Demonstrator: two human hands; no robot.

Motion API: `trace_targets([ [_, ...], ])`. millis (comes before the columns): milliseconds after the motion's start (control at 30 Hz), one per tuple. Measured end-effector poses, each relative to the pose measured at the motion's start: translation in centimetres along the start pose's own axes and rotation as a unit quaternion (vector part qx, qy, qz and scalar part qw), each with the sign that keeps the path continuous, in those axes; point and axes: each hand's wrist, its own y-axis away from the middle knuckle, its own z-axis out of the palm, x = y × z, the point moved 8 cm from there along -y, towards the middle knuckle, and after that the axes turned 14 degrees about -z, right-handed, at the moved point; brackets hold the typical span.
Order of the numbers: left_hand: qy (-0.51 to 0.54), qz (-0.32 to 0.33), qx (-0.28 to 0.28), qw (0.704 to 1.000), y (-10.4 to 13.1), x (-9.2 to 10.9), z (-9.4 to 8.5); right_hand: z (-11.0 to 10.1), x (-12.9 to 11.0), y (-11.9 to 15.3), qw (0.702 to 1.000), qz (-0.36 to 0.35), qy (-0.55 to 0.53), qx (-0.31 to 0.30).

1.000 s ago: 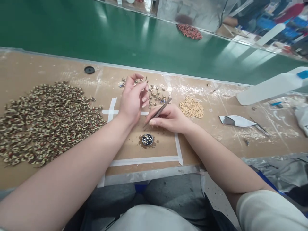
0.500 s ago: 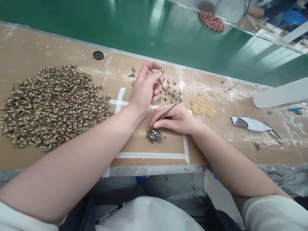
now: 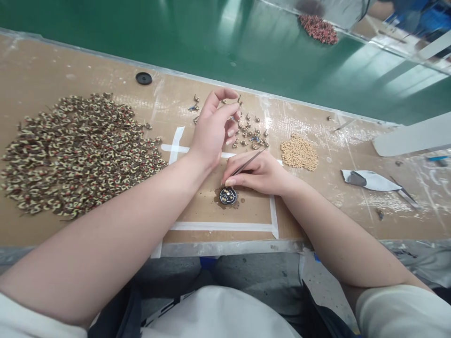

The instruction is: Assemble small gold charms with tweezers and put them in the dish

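Note:
My right hand is closed around dark, slim tweezers, held slanting just above a small round black dish. Shiny liquid and several pale bits lie in the dish; the tweezers' tips are hidden by my fingers. Raised further back, my left hand has its fingers curled, with a small brown piece at the tips of the thumb and forefinger. Behind the hands lie several small brown and gold pieces, scattered on the brown table covering. Wet spots surround the dish.
A large heap of brown and cream pieces spreads on the left. To the right lie a pile of tan beads and a white wrapped tool. A black round lid is at the back. White tape marks a rectangle.
The view has shifted slightly. Both hands stay almost in place, the right still with the tweezers at the black dish's far edge.

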Motion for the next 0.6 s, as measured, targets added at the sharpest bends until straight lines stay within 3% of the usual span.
trace_targets([
  [133, -0.011, -0.002, 0.013, 1.0, -0.1, -0.1, -0.2, -0.5, -0.2, -0.2, 1.0, -0.009, 0.001, 0.027],
  [333, -0.041, 0.024, -0.027, 0.999, -0.1, 0.1, 0.4, -0.9, -0.3, 0.0, 0.999, -0.001, 0.027, 0.018],
  [500, -0.055, 0.024, -0.029, 0.998, -0.1, 0.0, 0.4, -1.6, -0.2, 0.6, 0.998, 0.01, -0.005, 0.057],
  [600, -0.052, 0.024, -0.024, 0.998, -0.2, -0.1, 0.4, -1.3, -0.2, 0.4, 0.999, -0.004, -0.006, 0.034],
])
